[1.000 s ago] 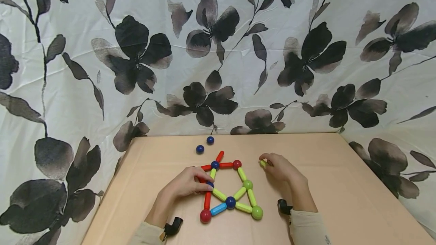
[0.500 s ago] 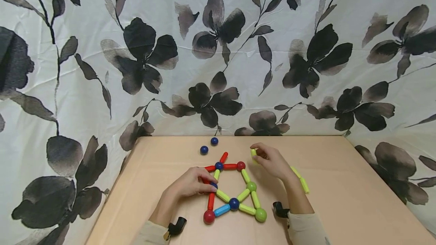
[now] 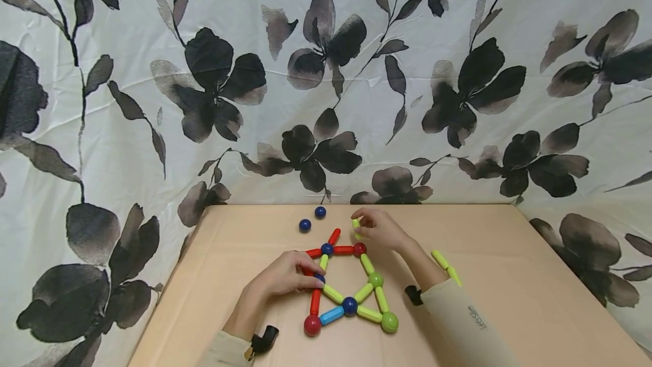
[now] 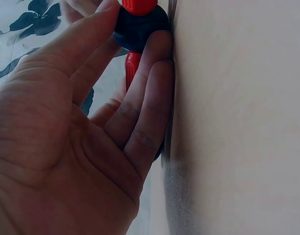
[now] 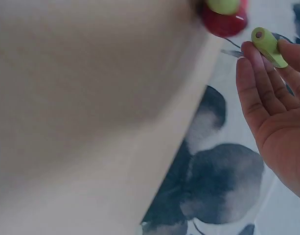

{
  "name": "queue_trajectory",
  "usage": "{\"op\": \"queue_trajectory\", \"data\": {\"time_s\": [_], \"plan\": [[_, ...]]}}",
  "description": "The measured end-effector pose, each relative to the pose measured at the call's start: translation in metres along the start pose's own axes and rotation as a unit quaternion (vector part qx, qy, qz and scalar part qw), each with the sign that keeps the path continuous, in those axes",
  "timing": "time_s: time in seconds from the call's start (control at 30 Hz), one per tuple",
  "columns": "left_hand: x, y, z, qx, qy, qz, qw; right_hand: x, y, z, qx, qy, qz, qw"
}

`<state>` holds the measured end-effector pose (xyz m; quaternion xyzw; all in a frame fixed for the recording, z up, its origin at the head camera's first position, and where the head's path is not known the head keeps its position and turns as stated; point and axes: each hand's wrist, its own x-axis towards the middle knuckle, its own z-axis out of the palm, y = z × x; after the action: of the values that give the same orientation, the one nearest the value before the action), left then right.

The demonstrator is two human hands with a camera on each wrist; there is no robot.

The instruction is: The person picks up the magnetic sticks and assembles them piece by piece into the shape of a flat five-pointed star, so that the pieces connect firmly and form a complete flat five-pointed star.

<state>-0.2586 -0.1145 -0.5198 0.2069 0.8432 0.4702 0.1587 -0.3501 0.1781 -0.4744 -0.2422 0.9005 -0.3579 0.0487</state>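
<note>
A flat frame of magnetic rods and balls lies on the table, with a blue ball [image 3: 349, 305] at its lower middle and a red ball [image 3: 360, 249] at its upper right. My left hand [image 3: 280, 274] holds another blue ball [image 4: 140, 30] at the frame's left side, where red rods [image 4: 132, 68] join it. Between thumb and fingers, my right hand [image 3: 381, 230] pinches a yellow-green magnetic rod [image 5: 268, 46]. That rod is raised just above the upper-right red ball, and its metal-tipped end shows in the right wrist view. The left fingers partly hide the ball they hold.
Two loose blue balls [image 3: 305, 225] lie near the table's back edge. Beyond the right forearm are loose yellow-green rods [image 3: 440, 259], partly covered by the sleeve. A floral cloth [image 3: 387, 101] hangs behind the wooden table [image 3: 509, 276].
My right hand has moved left with the yellow-green rod, turning it upright and bringing it close to the red ball. The left hand has stayed on its blue ball.
</note>
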Motion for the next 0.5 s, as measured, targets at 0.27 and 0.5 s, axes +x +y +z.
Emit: {"op": "queue_trajectory", "data": {"time_s": [0.27, 0.5], "plan": [[-0.001, 0.001, -0.001, 0.001, 0.001, 0.008, 1.0000, 0.016, 0.002, 0.017, -0.026, -0.063, 0.036, 0.9970], [0.000, -0.001, -0.001, 0.018, 0.006, 0.016, 0.9997, 0.020, 0.004, 0.021, 0.004, -0.098, 0.037, 0.9945]]}}
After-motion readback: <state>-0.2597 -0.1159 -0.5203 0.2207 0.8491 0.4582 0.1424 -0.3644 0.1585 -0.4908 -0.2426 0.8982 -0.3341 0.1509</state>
